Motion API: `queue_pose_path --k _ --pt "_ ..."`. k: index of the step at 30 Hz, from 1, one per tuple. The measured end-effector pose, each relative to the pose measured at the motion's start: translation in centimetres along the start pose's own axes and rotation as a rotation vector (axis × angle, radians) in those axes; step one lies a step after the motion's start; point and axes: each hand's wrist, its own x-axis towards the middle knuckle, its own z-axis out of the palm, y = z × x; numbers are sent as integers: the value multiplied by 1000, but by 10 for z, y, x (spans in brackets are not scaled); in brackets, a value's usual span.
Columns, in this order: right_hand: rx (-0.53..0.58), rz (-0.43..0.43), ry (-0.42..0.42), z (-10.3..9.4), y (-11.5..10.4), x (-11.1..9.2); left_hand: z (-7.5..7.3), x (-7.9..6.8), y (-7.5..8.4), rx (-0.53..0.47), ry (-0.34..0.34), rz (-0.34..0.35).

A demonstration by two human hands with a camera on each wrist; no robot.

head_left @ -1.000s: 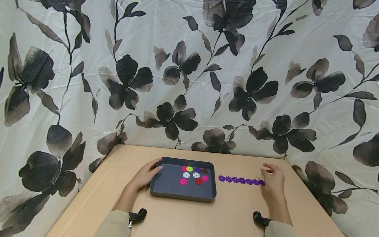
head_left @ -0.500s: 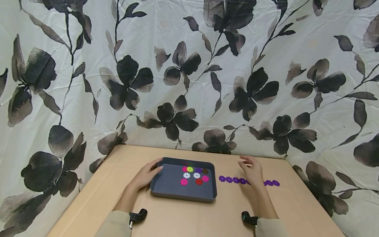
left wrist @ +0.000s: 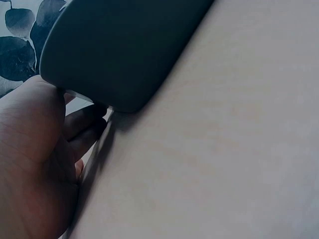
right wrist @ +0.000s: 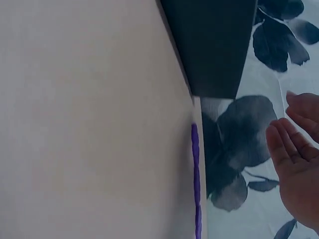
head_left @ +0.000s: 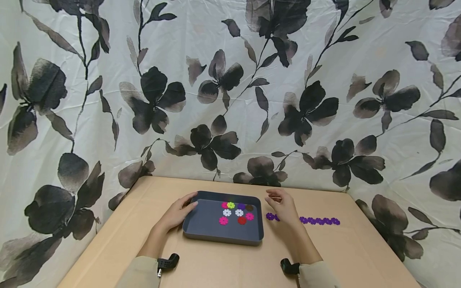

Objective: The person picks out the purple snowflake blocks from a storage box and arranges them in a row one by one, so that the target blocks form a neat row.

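My left hand grips the left side of a dark grey tray, its thumb on the rim. In the left wrist view, its fingers bend under the tray's corner. Inside the tray lie several flower-shaped discs: pink, yellow-green, white, purple, brown and a red one. To the right of the tray, a straight row of purple flower discs lies on the table. My right hand is raised over the row's left part with loosely bent fingers and nothing held. It hides several of the discs beneath it.
The tan table ends at the back against a white cloth printed with dark flowers. Black wrist cameras sit on both forearms, near the sleeves.
My right hand has left the right end of the purple row and moved left above it toward the tray, uncovering the discs at that end. The left hand and tray have stayed put.
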Motion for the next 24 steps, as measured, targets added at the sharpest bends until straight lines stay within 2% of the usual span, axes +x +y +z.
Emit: queue_pose_path --k 10,16,24 --pt "4 -58 -157 34 -10 8 0 0 2 -2 -1 -6" --pt "-62 -67 -261 55 -15 12 1 0 0 -1 1 -6" --pt "-110 -72 -317 70 -20 15 1 1 1 0 4 -3"
